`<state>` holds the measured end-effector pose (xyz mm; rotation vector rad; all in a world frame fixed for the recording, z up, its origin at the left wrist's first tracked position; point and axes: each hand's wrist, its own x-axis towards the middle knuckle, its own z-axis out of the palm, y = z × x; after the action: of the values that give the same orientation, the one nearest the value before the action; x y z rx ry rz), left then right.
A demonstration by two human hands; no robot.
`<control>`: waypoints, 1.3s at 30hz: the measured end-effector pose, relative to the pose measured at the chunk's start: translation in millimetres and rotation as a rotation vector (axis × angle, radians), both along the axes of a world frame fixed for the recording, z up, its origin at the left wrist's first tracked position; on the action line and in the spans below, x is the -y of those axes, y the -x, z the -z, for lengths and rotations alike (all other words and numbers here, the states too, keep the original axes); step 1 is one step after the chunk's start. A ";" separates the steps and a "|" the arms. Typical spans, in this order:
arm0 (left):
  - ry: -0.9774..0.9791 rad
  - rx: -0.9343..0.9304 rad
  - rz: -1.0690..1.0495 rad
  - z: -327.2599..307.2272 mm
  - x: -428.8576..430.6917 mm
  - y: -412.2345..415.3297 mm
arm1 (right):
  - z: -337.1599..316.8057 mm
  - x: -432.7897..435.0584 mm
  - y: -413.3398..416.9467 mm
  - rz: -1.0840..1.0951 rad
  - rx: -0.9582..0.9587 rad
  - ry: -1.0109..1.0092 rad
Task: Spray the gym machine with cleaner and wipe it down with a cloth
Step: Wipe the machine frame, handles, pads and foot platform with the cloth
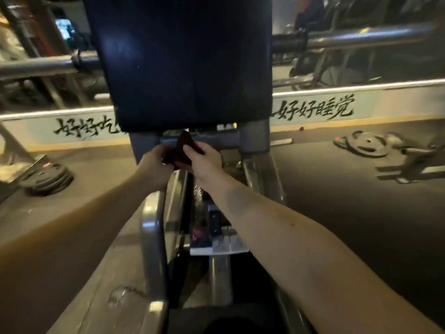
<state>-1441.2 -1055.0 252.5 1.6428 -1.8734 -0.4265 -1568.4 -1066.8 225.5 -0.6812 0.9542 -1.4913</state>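
Holding: dark cloth [183, 150], frame centre, pinched between my left hand [155, 163] and right hand [204, 160] below backrest pad [185, 61]. Risk: loose bunching, cloth drops into frame.

Both bare arms out front, left hand [155, 165] and right hand [204, 162] gripping a dark cloth [184, 147] together, just under the dark back pad [183, 61]; weight plates [45, 178] on the floor at left.

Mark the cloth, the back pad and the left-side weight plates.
cloth [182, 148], head view, on the dark fold between both hands.
back pad [183, 61], head view, middle of the upholstery.
weight plates [47, 178], head view, top plate of the stack.
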 end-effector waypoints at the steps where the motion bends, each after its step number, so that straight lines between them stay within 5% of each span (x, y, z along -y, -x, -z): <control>1: -0.055 -0.070 -0.022 6.7 -14.3 -6.3 | 8.6 -9.8 -2.7 -0.085 -0.037 -0.009; 7: -0.307 -0.490 -0.170 47.6 -76.9 -33.8 | 60.2 -52.8 -2.9 -0.384 -0.243 -0.085; 17: -0.549 -0.480 -0.036 85.5 -136.9 -93.9 | 93.8 -112.6 -28.1 -0.841 -0.311 -0.209; 26: -0.650 -0.356 0.179 149.1 -121.3 -199.0 | 125.9 -121.6 -118.0 -0.704 -0.643 -0.459; 32: -0.779 -0.419 0.236 142.0 -122.4 -247.7 | 109.6 -155.8 -168.4 -0.602 -0.623 -0.568; 39: -0.968 -0.290 0.338 99.9 -154.0 -273.6 | 86.4 -225.1 -203.7 -0.317 -0.660 -0.792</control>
<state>-1167.6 -901.0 152.5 1.6394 -1.8082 -1.8275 -1364.7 -841.7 139.1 -0.6852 1.7093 -0.5019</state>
